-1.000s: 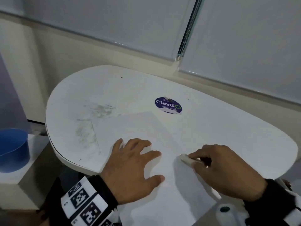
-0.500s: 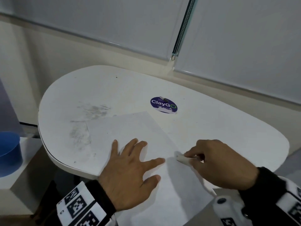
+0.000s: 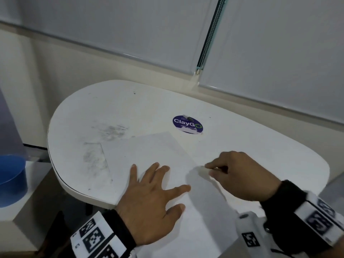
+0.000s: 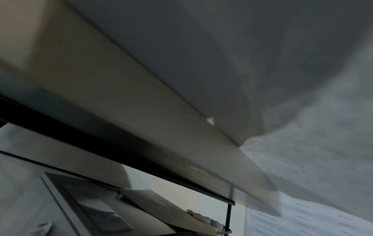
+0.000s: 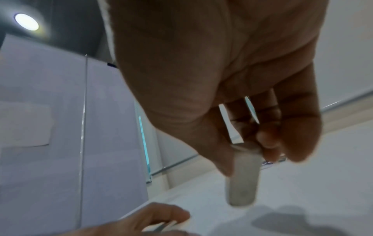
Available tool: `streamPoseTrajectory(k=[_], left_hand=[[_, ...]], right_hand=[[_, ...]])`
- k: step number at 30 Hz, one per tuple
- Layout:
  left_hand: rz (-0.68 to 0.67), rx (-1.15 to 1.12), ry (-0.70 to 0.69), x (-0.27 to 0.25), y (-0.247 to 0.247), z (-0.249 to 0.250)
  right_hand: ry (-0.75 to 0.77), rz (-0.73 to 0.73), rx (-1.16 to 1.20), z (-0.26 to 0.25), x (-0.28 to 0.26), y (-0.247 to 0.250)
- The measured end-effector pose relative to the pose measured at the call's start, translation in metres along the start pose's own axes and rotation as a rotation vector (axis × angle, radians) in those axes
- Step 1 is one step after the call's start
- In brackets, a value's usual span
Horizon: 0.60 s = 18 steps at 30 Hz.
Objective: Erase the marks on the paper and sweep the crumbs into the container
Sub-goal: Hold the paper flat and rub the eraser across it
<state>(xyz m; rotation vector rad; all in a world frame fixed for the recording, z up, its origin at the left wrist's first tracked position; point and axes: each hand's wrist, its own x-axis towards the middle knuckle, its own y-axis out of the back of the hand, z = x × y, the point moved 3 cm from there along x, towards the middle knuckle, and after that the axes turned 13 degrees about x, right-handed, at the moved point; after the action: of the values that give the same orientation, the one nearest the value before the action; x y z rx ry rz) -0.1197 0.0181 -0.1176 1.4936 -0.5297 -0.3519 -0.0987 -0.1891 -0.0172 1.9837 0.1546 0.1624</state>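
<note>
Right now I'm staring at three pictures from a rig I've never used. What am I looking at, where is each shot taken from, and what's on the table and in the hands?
There is no machine here: a person works with two bare hands, wearing cameras on the head and on each wrist.

The head view looks down on a white table. A paper lies on it, its near end hanging over the table's edge. Beyond the paper is a round ClayGo sticker, and to the left are grey smudges. A blue container stands off the table, on a lower ledge at far left.

The left hand lies flat, fingers spread, pressing the paper. The right hand pinches a white eraser.

The right wrist view looks along the fingers at that eraser, its tip close to the paper. The left wrist view is dim and blurred; it shows neither hand.
</note>
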Motion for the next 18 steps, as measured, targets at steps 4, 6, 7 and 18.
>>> streamPoseTrajectory(k=[4,6,7,18], left_hand=[[0.04,-0.003,0.006,0.0,-0.004,0.001],[0.069,-0.003,0.005,0.0,-0.006,-0.001],[0.065,0.007,0.007,0.0,-0.007,-0.001],[0.049,0.055,0.017,0.0,0.0,-0.001]], right_hand=[[-0.002,-0.022,0.007,-0.004,0.011,-0.02],[0.027,-0.069,-0.07,-0.002,-0.003,-0.018],[0.034,-0.093,-0.08,-0.002,-0.011,-0.014],[0.016,0.004,0.085,-0.029,0.043,-0.026]])
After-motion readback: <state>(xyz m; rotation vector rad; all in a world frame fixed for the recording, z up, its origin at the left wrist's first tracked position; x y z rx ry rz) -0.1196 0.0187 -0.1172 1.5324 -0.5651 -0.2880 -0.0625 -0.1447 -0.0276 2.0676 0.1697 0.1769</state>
